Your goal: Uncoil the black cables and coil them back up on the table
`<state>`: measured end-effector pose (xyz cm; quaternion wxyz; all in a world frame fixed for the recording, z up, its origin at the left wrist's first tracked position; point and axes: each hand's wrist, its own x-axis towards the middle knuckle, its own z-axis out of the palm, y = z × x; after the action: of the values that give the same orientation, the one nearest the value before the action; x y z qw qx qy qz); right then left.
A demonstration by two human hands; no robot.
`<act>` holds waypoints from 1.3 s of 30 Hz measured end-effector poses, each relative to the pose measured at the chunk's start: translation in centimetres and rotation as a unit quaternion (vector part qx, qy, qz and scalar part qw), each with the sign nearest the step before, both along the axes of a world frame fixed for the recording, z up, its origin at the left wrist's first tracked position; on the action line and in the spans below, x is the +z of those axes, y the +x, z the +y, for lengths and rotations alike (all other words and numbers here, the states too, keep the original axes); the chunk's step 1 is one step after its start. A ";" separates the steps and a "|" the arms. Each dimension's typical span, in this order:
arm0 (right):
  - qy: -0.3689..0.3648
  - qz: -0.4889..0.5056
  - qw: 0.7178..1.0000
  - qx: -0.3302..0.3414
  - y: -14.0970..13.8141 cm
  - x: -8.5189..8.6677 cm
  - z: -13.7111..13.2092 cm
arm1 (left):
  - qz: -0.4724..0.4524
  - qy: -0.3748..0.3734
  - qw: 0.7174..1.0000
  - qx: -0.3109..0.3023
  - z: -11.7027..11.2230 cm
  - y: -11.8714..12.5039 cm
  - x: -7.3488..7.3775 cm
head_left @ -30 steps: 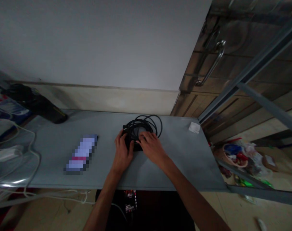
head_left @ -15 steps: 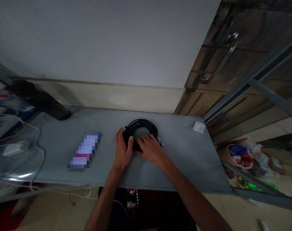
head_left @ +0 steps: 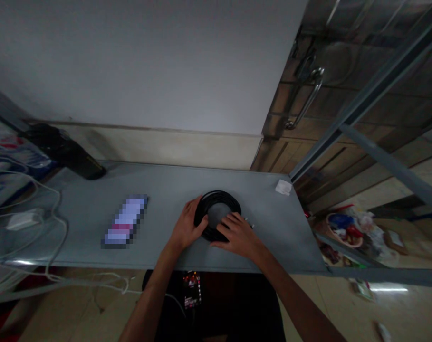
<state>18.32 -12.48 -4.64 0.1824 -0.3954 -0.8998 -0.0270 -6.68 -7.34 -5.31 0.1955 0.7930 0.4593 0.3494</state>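
Note:
A coil of black cable [head_left: 220,196] lies flat on the grey tabletop, wound into a ring. My left hand [head_left: 190,227] grips its left side, the thumb bent over the inner edge and the fingers along the outside. On the lower right of the ring, my right hand [head_left: 240,236] holds the strands with curled fingers. Small metal plug ends [head_left: 250,226] stick out just beyond the right fingers. Parts of the coil under both hands are hidden.
A phone with a blurred screen [head_left: 126,220] lies to the left, near a white adapter [head_left: 25,219] and white cords. A black bottle-like object [head_left: 69,154] lies at the back left, a crumpled white paper [head_left: 283,187] at the right. Another lit phone [head_left: 192,289] rests on the lap.
The coil has come nearer the front edge and slightly right, both hands moving with it. It now looks rounder, and more of its ring shows. The camera view has shifted a little.

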 end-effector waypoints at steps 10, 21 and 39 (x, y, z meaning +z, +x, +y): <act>0.021 0.043 0.994 -0.099 8.9 -0.8 -3.8 | -0.019 -0.017 1.000 -0.001 -1.9 8.3 -0.9; 0.025 0.185 0.916 -0.356 16.2 -3.1 -12.5 | 0.021 0.017 0.998 0.056 -4.5 -4.0 0.9; 0.176 0.202 0.855 -0.443 15.4 -4.7 -12.9 | 0.026 0.121 0.973 0.193 -7.8 -7.6 0.3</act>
<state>33.75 -25.38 -9.30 0.3956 -0.7105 -0.5526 -0.1826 -14.29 -15.13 -5.00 0.0152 0.7161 0.5626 0.4130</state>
